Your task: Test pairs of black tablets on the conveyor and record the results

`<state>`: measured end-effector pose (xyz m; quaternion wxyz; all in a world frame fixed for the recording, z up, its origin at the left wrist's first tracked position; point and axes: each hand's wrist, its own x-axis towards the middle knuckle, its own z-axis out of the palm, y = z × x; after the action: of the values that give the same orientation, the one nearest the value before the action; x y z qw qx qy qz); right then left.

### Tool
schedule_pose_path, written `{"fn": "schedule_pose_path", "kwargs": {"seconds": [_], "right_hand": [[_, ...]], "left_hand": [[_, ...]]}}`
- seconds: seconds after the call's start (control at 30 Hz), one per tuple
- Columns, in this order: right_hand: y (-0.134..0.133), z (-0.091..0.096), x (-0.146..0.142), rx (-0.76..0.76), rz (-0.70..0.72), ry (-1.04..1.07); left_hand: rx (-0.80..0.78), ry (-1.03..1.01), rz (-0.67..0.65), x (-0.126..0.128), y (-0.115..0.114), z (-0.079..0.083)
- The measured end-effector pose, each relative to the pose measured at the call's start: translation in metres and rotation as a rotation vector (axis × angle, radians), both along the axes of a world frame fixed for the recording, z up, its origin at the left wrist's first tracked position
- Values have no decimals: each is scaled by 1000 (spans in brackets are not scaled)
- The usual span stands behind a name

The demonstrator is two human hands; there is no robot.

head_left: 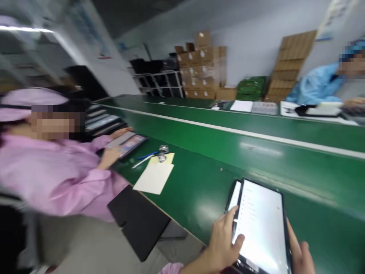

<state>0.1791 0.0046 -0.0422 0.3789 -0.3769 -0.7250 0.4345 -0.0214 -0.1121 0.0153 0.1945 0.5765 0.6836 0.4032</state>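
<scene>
A tablet [261, 224] with a lit white screen and dark frame is held at the lower right, over the green bench. My left hand [222, 241] is closed on its left edge, thumb near the screen's lower corner. Along the right edge lies my right hand [300, 249], gripping the same tablet; its fingers are partly hidden behind it. A second tablet [235, 195], also lit, shows mostly covered beneath the first, close to my left fingertips. Whether my fingers hold this lower one too, I cannot tell.
A co-worker in pink [68, 175] handles another tablet [132, 144] at left. A clipboard with paper [155, 177] and pens [145, 158] lies between us. Black panels [142, 220] jut below the green bench's edge [194, 234]. Across sits a person in blue [316, 85]; cartons [199, 68] stand behind.
</scene>
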Motion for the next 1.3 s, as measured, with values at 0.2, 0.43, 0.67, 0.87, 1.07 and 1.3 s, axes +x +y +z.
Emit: {"fn": "schedule_pose_path", "kwargs": {"seconds": [0.2,0.43,0.67,0.87,1.07,1.3], "right_hand": [[-15,17,66,-262,-199,203],[-14,29,122,-391,-363,278],[17,43,140,192,-358,-473],[7,75,77,602,129,-814],[11,78,100,631,57,-817],[6,92,140,575,29,-740]], "left_hand": [[-84,-325,-347,28,6,30],[-71,-251,-321,7,20,29],[-156,-358,210,-51,37,-24],[-220,-335,175,-54,45,-31],[-227,-41,30,-46,45,-7],[-305,-40,-73,-68,109,16]]}}
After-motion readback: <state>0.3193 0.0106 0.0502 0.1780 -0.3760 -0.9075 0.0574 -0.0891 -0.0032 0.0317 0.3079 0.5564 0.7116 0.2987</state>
